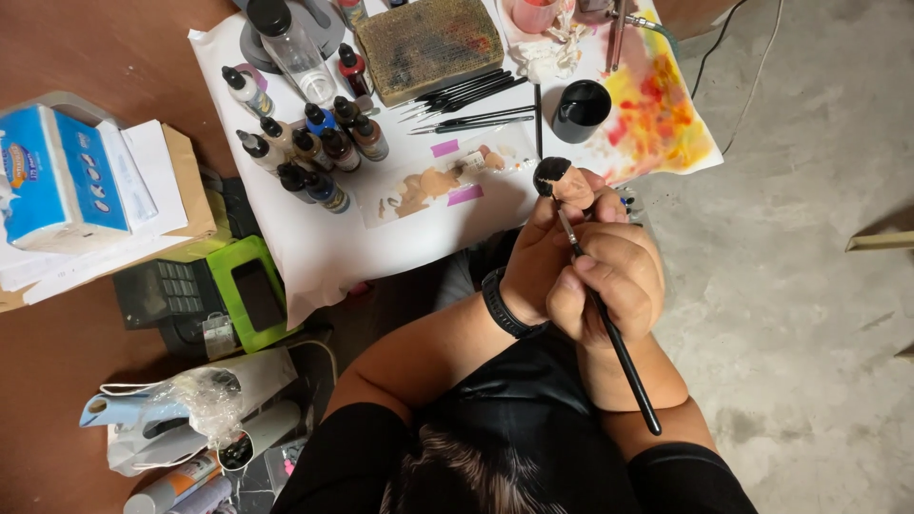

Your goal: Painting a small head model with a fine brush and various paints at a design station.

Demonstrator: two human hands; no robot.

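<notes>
My left hand (539, 255), with a black watch (502, 305) on its wrist, holds up a small figure head (564, 182) that has black hair and a skin-coloured face. My right hand (612, 276) rests against the left one and grips a thin black-handled paintbrush (625, 362). The brush's tip points up at the underside of the figure head. Both hands hover over the near edge of a white paper sheet (324, 243) spread on the brown table.
On the sheet are several dropper paint bottles (309, 148), a row of black brushes (471, 105), a black cup (580, 109), a brown pad (428, 43) and a paint-smeared palette paper (447, 176). A tissue box (62, 176), a green device (243, 295) and plastic bags (195, 405) lie left.
</notes>
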